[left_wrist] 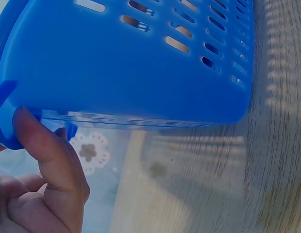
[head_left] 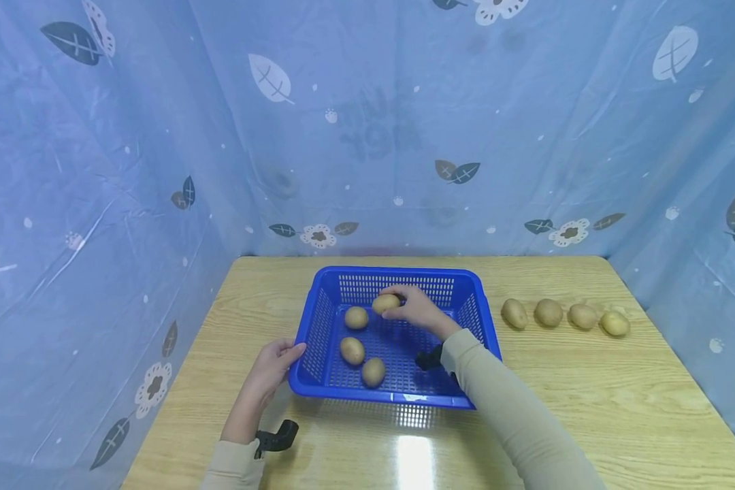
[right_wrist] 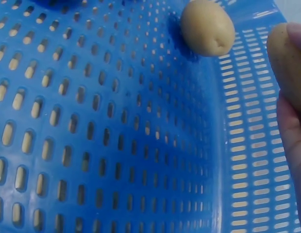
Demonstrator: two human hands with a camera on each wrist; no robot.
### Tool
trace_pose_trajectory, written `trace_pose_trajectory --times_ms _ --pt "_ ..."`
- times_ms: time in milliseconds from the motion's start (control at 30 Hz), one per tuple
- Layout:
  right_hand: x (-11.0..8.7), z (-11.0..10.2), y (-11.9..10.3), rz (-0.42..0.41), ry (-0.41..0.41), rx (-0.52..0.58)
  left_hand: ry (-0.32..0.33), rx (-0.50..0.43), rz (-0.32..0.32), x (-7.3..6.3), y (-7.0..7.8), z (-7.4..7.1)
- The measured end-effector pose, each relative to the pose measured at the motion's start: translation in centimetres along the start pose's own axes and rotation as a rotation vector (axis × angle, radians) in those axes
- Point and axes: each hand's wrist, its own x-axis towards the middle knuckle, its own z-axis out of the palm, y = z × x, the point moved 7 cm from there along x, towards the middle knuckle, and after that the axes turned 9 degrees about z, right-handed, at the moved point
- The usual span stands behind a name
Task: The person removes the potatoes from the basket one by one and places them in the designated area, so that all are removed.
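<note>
A blue plastic basket [head_left: 380,396] with slotted walls stands on the table. My left hand [head_left: 272,367] grips its rim at the left side, thumb on top; the left wrist view shows the fingers [left_wrist: 53,160] bent at the rim. Over the basket's far half, my right hand [head_left: 421,312] holds a potato [head_left: 386,303] between thumb and fingers, above the basket floor. The right wrist view shows this held potato [right_wrist: 289,68] at its right edge. Three other potatoes lie in the basket's left part: one at the back [head_left: 356,317], one midway [head_left: 352,350], one nearer the front [head_left: 373,372].
Several potatoes [head_left: 548,312] lie in a row on the wooden table [head_left: 588,381], right of the basket. A blue patterned curtain [head_left: 367,136] closes off the back and both sides. Black wrist-worn devices [head_left: 277,437] sit by both wrists.
</note>
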Motion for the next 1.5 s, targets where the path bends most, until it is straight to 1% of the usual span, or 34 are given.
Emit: trace_pose_trajectory --times_ms 200,433,667,933,1233,1500 --pt "-0.3 -0.5 -0.5 0.011 0.012 0.047 0.005 -0.006 -0.006 -0.1 0.1 -0.2" --pt "-0.8 -1.4 -1.4 -0.005 0.037 0.108 0.004 -0.018 -0.004 -0.3 0.2 -0.3" --pt "-1.2 -2.6 -2.3 -0.036 0.059 0.227 0.012 -0.012 0.008 -0.4 0.3 -0.3" --pt "-1.9 -4.3 -2.9 -0.082 0.118 0.308 0.011 -0.043 -0.001 -0.2 0.2 -0.2" --pt "-3.5 -5.6 -3.1 -0.073 0.16 0.35 0.008 -0.04 -0.004 -0.4 0.2 0.0" --pt "-5.0 -6.6 -3.9 -0.103 0.178 0.36 0.01 -0.028 -0.004 -0.5 0.3 -0.1"
